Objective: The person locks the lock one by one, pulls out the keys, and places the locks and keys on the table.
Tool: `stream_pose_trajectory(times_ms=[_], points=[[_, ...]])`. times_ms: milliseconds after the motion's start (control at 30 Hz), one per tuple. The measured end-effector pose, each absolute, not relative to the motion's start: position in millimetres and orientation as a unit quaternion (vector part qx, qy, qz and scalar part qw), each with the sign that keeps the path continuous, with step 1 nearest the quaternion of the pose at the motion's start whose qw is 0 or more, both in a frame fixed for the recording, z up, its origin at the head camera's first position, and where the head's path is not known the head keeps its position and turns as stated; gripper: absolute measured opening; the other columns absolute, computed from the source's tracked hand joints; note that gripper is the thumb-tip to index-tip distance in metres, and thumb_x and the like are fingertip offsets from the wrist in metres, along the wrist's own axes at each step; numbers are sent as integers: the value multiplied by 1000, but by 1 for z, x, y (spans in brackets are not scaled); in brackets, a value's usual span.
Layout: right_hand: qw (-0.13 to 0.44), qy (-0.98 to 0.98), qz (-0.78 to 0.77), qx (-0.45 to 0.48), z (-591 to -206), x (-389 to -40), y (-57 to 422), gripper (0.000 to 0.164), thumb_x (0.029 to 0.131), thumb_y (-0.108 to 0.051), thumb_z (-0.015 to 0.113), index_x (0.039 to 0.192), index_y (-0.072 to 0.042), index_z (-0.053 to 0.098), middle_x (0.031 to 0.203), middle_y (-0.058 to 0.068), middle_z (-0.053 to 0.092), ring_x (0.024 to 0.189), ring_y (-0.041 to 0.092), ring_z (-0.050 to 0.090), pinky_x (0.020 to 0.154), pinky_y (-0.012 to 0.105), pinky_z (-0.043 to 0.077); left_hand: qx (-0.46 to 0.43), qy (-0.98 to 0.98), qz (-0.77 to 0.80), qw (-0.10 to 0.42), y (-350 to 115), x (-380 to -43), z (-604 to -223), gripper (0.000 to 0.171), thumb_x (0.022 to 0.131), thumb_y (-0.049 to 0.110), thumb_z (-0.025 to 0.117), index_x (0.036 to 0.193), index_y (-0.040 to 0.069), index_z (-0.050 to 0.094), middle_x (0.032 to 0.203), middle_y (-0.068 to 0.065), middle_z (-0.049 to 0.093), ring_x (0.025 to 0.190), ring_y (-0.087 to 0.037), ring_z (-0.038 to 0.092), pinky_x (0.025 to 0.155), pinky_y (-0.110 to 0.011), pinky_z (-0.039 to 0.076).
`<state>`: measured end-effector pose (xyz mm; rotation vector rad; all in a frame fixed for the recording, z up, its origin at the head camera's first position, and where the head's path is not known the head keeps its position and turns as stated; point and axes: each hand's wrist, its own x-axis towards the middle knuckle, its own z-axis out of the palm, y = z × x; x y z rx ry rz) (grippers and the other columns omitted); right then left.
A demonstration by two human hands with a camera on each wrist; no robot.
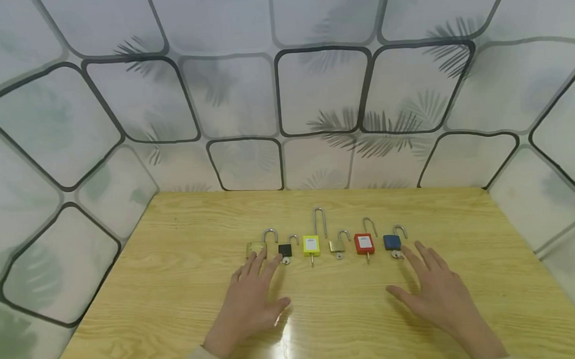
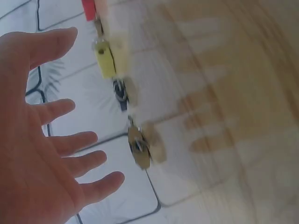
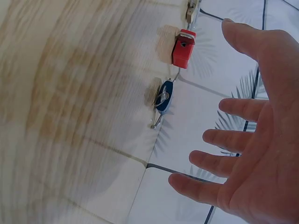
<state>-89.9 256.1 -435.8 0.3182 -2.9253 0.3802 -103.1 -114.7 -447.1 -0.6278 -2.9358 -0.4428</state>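
Several padlocks with raised, unlatched shackles lie in a row across the table. From left to right they are a large brass padlock (image 1: 252,248), a black padlock (image 1: 284,250), a yellow padlock (image 1: 311,246), a smaller brass padlock (image 1: 337,246), a red padlock (image 1: 364,244) and a blue padlock (image 1: 392,242). Keys show at most of their lower ends. My left hand (image 1: 250,303) holds nothing, fingers spread; in the head view its fingertips overlap the large brass padlock. Fingers apart, my empty right hand (image 1: 437,296) is nearest the blue padlock.
Beneath the padlocks is a wood-grain table (image 1: 147,295). A patterned wall covering (image 1: 244,95) with dark outlines and leaf prints stands along its back and both sides. The yellow padlock's long shackle (image 1: 324,221) points toward the back wall.
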Motion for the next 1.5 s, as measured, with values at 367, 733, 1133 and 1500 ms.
stream_pose_trajectory(times_ms=[367, 733, 1133, 1500], points=[[68, -984, 131, 103, -436, -88, 261, 85, 82, -59, 66, 141, -2, 46, 142, 34, 39, 119, 55, 40, 68, 76, 46, -283, -939, -193, 35, -79, -109, -450, 72, 85, 44, 67, 145, 14, 41, 149, -21, 39, 133, -41, 34, 97, -66, 40], [53, -984, 138, 101, -433, -90, 263, 81, 84, -57, 65, 141, -2, 46, 142, 36, 37, 117, 58, 40, 70, 75, 47, -348, -913, -194, 85, -46, -127, -442, 60, 89, 35, 68, 141, 12, 49, 143, -18, 48, 129, -32, 43, 94, -61, 47], [34, -984, 151, 87, -431, -89, 267, 82, 85, -56, 65, 141, 0, 46, 142, 38, 37, 116, 60, 40, 71, 77, 45, -418, -866, -256, 94, -8, -152, -444, 44, 94, 29, 64, 131, 7, 57, 129, -6, 62, 116, -16, 55, 96, -34, 52], [26, -983, 160, 85, -433, -93, 266, 84, 86, -63, 59, 140, 0, 47, 142, 38, 37, 117, 60, 40, 74, 76, 45, -412, -878, -229, 78, 42, -179, -437, 34, 95, 24, 60, 124, 7, 63, 118, -5, 66, 101, -12, 58, 86, -25, 55]])
